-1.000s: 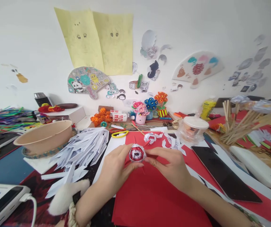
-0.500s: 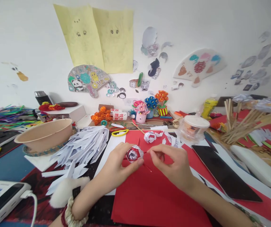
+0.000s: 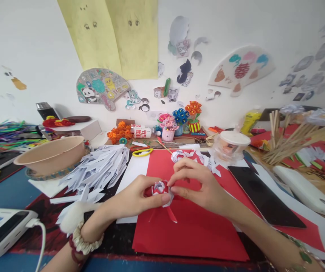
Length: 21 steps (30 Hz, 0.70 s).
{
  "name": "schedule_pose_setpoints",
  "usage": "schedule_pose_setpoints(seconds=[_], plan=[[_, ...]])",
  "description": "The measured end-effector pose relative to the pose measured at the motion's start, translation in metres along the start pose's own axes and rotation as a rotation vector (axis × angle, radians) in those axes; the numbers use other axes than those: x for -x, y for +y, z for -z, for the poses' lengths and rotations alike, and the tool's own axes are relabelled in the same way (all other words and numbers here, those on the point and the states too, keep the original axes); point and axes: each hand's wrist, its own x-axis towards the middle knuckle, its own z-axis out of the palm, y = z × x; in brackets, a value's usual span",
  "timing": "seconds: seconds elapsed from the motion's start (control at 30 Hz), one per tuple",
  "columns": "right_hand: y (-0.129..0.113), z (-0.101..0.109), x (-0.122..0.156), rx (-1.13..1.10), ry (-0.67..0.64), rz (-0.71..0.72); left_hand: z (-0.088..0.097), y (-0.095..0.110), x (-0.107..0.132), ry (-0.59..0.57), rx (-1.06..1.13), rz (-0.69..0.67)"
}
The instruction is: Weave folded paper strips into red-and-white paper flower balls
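Note:
A white and red folded paper flower (image 3: pixel 159 186) is held between the thumb and fingers of my left hand (image 3: pixel 138 194). My right hand (image 3: pixel 202 185) pinches at the flower's right edge with thumb and index finger, its other fingers bent; the exact bit of paper in that pinch is partly hidden. Thin red paper points (image 3: pixel 172 215) stick out below the flower. Both hands are over a stack of red paper (image 3: pixel 191 238). Just beyond my right hand lies a second white paper flower (image 3: pixel 179 154) on a stick, partly covered by my fingers.
To the left are a heap of folded white paper strips (image 3: pixel 97 166), a beige bowl (image 3: pixel 51 155) and a white charging device (image 3: pixel 6 232). Yellow-handled scissors (image 3: pixel 142 152) lie behind. On the right are a black tablet-like slab (image 3: pixel 264 196), a lidded tub (image 3: pixel 233 145) and wooden sticks (image 3: pixel 287 141).
My right hand has come in from the right to the flower's edge. The flower has turned in my left hand, its red points now facing down toward me. The view has tipped slightly downward.

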Motion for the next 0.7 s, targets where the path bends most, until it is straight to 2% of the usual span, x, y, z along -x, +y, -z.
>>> schedule_pose_setpoints(seconds=[0.27, 0.43, 0.7], plan=[[-0.0063, 0.0046, -0.0034, -0.212, -0.255, -0.180, -0.0004, 0.0026, 0.0016, -0.157, -0.044, 0.048], [-0.0075, 0.0020, -0.0041, -0.253, -0.258, -0.219, -0.0016, 0.0013, 0.0026, -0.189, -0.056, 0.062], [-0.0070, 0.0034, -0.0033, -0.329, -0.273, -0.204, -0.0012, 0.0056, 0.0037, -0.206, -0.073, 0.086]])
